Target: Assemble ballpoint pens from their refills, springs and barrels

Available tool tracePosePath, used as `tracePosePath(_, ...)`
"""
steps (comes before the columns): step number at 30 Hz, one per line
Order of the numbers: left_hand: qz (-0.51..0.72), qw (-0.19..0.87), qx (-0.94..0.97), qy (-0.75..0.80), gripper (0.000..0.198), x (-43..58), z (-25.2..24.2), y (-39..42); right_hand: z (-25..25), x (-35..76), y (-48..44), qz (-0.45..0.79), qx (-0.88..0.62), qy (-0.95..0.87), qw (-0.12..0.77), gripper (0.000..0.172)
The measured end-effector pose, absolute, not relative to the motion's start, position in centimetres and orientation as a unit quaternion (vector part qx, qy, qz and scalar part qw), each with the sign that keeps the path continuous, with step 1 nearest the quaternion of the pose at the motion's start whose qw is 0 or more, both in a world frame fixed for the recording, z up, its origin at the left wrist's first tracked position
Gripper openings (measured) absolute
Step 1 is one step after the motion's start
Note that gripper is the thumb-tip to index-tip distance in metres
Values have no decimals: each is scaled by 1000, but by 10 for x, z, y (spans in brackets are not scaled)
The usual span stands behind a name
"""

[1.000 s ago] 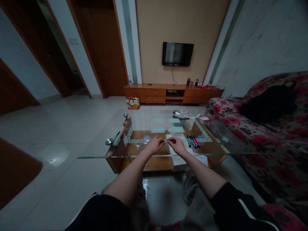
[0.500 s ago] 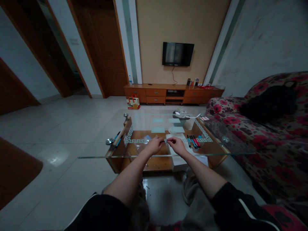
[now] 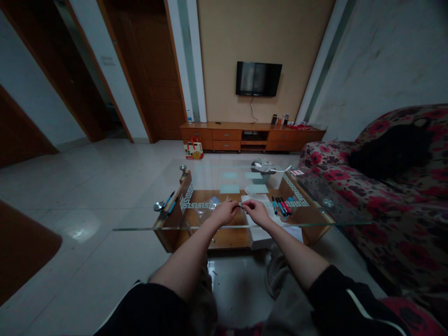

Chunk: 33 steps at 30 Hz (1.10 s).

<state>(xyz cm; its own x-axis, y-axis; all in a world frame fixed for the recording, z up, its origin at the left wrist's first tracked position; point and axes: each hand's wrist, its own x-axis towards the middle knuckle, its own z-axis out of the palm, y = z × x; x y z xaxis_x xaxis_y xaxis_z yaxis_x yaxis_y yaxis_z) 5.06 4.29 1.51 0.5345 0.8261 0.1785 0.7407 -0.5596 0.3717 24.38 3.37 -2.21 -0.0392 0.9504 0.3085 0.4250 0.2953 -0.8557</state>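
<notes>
Over the glass tabletop, both hands meet at a thin black pen [image 3: 239, 206], mostly covered by the fingers. My left hand [image 3: 225, 213] pinches its left end, and my right hand [image 3: 258, 213] has thumb and fingertips closed on the right end. Just right of my right hand lies a row of blue, black and red pens [image 3: 282, 206]. Beside my left hand a crumpled clear plastic wrapper [image 3: 204, 211] is seen. More blue and black pens [image 3: 171, 204] lie near the table's left edge.
The glass coffee table [image 3: 140, 228] has a wooden base with a white box [image 3: 261, 239] inside. A basket [image 3: 263, 173] with plastic bags stands at its far right. A flowered sofa [image 3: 395, 224] flanks the right side. A paper bag [image 3: 193, 150] stands by the TV cabinet [image 3: 227, 135].
Hardly anything differs. My fingers have shifted very slightly at the pen; both hands stay together in the same place.
</notes>
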Motion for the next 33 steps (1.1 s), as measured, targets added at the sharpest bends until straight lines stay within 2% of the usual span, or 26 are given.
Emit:
tracePosePath(22,191,140,859,454,20,52,18,40,-20,243,31,297,-511,-677,440,25)
tracePosePath(33,193,128,873,429,22,50,16,41,-24,246,31,265,-534,-713,370,41)
